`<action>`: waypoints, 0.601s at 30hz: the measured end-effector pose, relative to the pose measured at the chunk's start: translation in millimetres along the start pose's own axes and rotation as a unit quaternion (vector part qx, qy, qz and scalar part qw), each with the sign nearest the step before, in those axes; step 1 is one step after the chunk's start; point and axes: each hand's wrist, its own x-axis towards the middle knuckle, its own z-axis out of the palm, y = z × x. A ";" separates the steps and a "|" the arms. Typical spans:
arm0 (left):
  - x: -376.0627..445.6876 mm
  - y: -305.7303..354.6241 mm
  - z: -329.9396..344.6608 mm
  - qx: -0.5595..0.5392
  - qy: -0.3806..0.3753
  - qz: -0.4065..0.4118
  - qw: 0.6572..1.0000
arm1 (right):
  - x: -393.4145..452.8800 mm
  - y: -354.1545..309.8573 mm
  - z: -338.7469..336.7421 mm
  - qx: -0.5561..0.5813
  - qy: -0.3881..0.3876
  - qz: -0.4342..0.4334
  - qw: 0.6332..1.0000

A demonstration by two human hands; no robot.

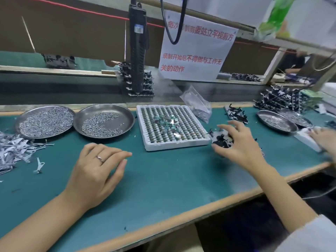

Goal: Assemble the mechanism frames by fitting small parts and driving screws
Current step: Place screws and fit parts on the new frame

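Head view: right hand [238, 142] is spread, fingers curved down over a black mechanism frame [222, 140] lying on the green bench mat [163, 188], just beside the right edge of the white parts tray [145, 124]. Fingertips look to be touching the frame, but I can't tell whether it's actually gripped yet. Left hand [98, 166] rests on the mat, fingers loosely bent, holding nothing, ring on one finger.

Supplies: two steel dishes of screws [101, 122] to the left of the tray, with the fuller dish [45, 121] at far left. Electric screwdriver [137, 51] hangs over the back of the bench. More frames are stacked at right rear [280, 99]. Loose flat metal pieces [12, 150] are heaped at the left edge. Another person's hand [323, 139] is at the far right, blurred.

My read: this is the pick-up of the next frame, with no part fitted yet.

To do it well:
- pinch the frame by its outer edges, not the thin protruding tabs
- bring it to the open mat in front, between the hands, flat and screw holes up
- left hand pins it down while right fetches a small part from the tray
- seat the part fully before reaching for a screw and the driver
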 end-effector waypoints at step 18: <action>1.5 -0.8 2.3 0.035 -0.017 -0.059 0.997 | -20.6 -87.6 51.3 0.107 0.078 -0.281 0.951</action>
